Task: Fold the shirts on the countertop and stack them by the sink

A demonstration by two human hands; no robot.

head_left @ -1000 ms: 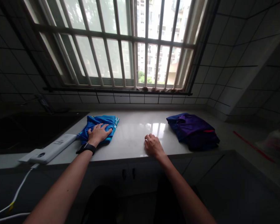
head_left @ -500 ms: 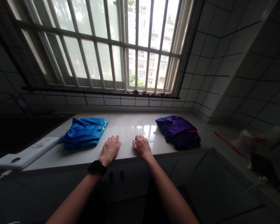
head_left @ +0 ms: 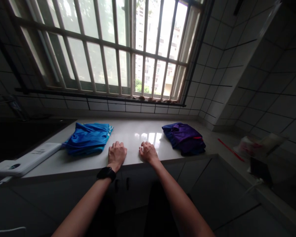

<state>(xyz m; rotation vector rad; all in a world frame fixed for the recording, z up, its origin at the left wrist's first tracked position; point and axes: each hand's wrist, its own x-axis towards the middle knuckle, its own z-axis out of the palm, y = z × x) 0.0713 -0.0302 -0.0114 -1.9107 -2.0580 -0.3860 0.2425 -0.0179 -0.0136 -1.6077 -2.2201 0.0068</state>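
My left hand (head_left: 117,153) rests on the pale countertop (head_left: 132,131), near its front edge, with fingers loosely bent and slightly apart. It holds nothing, and a black watch (head_left: 106,173) is on that wrist. Just left of it lies a folded blue garment (head_left: 88,138) with white lettering along one edge, not touched by the hand. My right hand (head_left: 148,152) also lies on the counter, fingers loosely curled and apart, with nothing in it. To its right, a gap away, is a folded purple and dark blue garment (head_left: 185,138) with a small red patch.
A white power strip (head_left: 32,159) with a plugged-in cable is at the counter's left, beside a dark sink (head_left: 19,135). On the right-hand counter lie a red strip (head_left: 230,149), a plastic bag (head_left: 249,146) and a dark flat object (head_left: 260,171). A barred window (head_left: 103,65) is behind.
My view has shifted slightly, so the right-side things appear further left. My left hand has turned a little, with its fingers more bent. Both garments stay where they lay.
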